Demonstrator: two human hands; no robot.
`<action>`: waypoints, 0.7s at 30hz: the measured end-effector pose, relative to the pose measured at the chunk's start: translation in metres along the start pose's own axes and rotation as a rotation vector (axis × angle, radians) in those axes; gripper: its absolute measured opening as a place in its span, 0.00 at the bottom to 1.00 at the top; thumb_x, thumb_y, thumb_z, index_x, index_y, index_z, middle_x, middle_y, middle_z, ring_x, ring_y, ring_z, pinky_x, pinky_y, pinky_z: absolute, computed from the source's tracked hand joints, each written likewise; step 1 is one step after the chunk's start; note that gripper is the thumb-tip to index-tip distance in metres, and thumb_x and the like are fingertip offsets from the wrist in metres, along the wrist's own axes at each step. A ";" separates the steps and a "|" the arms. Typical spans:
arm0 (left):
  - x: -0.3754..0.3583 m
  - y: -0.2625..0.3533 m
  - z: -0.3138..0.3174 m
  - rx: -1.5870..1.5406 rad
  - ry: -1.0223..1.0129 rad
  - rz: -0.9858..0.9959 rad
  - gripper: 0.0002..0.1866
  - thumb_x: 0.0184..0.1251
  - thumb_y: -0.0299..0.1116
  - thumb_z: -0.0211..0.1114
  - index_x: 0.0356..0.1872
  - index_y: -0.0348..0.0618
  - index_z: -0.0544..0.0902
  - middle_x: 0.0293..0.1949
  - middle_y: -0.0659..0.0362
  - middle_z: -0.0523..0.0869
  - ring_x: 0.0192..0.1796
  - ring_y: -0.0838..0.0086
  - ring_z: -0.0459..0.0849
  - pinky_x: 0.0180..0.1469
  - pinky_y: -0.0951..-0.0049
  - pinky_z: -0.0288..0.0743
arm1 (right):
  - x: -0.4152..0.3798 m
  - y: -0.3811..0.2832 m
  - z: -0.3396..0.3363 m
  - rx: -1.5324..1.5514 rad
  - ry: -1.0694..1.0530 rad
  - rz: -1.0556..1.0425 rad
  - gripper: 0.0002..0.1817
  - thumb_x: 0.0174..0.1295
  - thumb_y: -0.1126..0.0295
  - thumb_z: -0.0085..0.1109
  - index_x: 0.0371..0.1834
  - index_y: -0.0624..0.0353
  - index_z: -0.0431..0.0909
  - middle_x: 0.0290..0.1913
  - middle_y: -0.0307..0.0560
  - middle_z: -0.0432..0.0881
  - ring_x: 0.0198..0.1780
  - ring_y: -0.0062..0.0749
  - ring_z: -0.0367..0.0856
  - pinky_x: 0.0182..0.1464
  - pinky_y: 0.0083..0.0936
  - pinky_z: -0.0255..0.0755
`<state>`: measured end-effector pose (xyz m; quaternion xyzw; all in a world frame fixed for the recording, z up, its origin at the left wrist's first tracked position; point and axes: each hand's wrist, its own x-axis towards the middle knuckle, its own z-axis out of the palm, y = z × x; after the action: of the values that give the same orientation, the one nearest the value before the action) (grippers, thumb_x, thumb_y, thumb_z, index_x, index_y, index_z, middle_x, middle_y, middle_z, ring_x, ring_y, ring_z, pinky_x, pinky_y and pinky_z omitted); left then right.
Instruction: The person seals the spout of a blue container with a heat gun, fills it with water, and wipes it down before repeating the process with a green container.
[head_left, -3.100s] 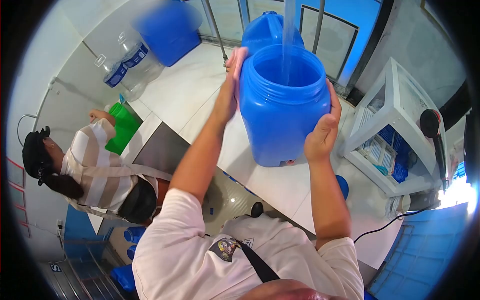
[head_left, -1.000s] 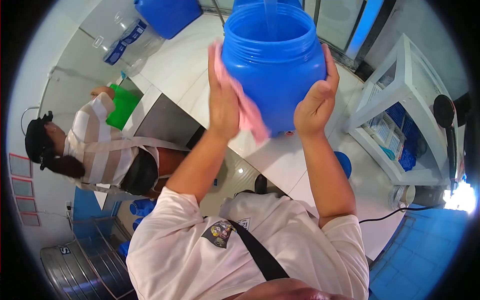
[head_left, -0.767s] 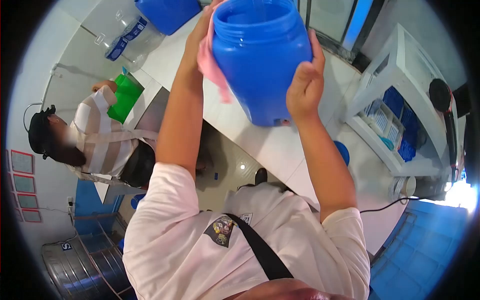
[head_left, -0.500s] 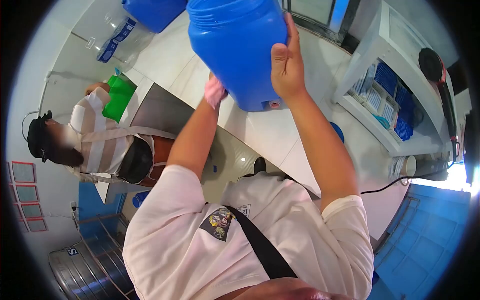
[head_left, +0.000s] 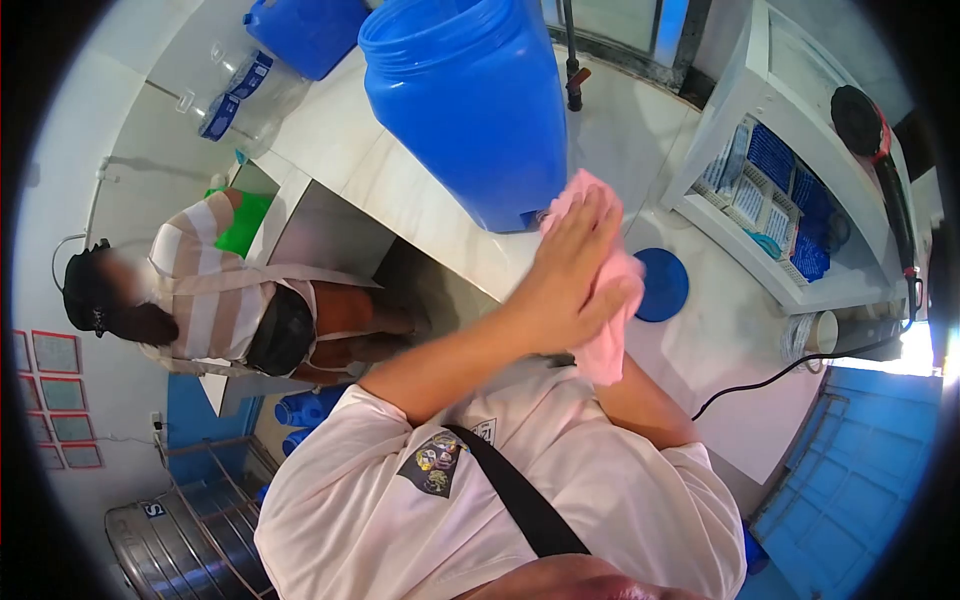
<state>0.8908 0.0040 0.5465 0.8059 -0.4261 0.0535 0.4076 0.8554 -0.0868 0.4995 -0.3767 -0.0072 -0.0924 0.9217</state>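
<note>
A large blue plastic jug (head_left: 470, 120) stands on the white counter with its wide threaded mouth uncapped and tilted toward me. Near its lower right corner, my left hand (head_left: 575, 270) grips a folded pink cloth (head_left: 605, 345), fingers pressed over its upper part and thumb along its side. My right forearm (head_left: 645, 400) reaches up beneath the cloth, which hides my right hand, so its fingers do not show. On the counter to the right lies a round blue lid (head_left: 662, 285), apart from both hands.
Another blue jug (head_left: 305, 35) and clear plastic bottles (head_left: 235, 95) stand at the back left. A person (head_left: 215, 280) at left handles something green (head_left: 245, 222). A white cabinet (head_left: 730, 215) with packets and a black-red corded tool (head_left: 885, 180) are at right.
Both hands have left the blue jug, which now rests on the counter. The pink cloth has come rightward with my left hand, over my right hand. The blue lid is now uncovered.
</note>
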 end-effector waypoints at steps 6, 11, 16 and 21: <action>0.025 -0.005 -0.115 0.138 0.570 0.282 0.22 0.69 0.29 0.65 0.62 0.32 0.77 0.61 0.45 0.83 0.61 0.59 0.83 0.67 0.59 0.72 | 0.087 -0.036 -0.021 -0.517 0.135 -0.054 0.30 0.72 0.58 0.54 0.73 0.60 0.63 0.65 0.52 0.73 0.64 0.41 0.72 0.64 0.38 0.66; 0.093 -0.075 -0.187 -0.347 0.847 0.091 0.22 0.82 0.42 0.50 0.61 0.35 0.79 0.60 0.49 0.84 0.60 0.63 0.82 0.66 0.62 0.73 | 0.128 0.014 -0.034 -0.352 0.216 0.085 0.32 0.63 0.55 0.61 0.67 0.60 0.67 0.60 0.59 0.73 0.59 0.49 0.73 0.57 0.47 0.67; 0.134 -0.140 -0.215 -0.951 0.313 -0.235 0.35 0.79 0.58 0.50 0.71 0.38 0.72 0.67 0.45 0.79 0.67 0.54 0.79 0.71 0.55 0.71 | 0.129 -0.033 0.073 -0.561 -0.067 -0.530 0.35 0.54 0.51 0.69 0.61 0.60 0.71 0.56 0.66 0.74 0.54 0.57 0.74 0.50 0.55 0.69; 0.130 -0.150 -0.216 -1.175 0.171 -0.330 0.38 0.80 0.63 0.45 0.70 0.36 0.74 0.63 0.46 0.83 0.62 0.57 0.84 0.69 0.57 0.75 | 0.123 0.041 0.069 -1.717 -0.204 -1.297 0.42 0.53 0.49 0.66 0.74 0.46 0.71 0.79 0.42 0.64 0.79 0.54 0.57 0.74 0.66 0.49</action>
<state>1.1387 0.1180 0.6547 0.4948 -0.2200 -0.1895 0.8191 0.9875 -0.0306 0.5306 -0.8273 -0.2149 -0.5049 0.1202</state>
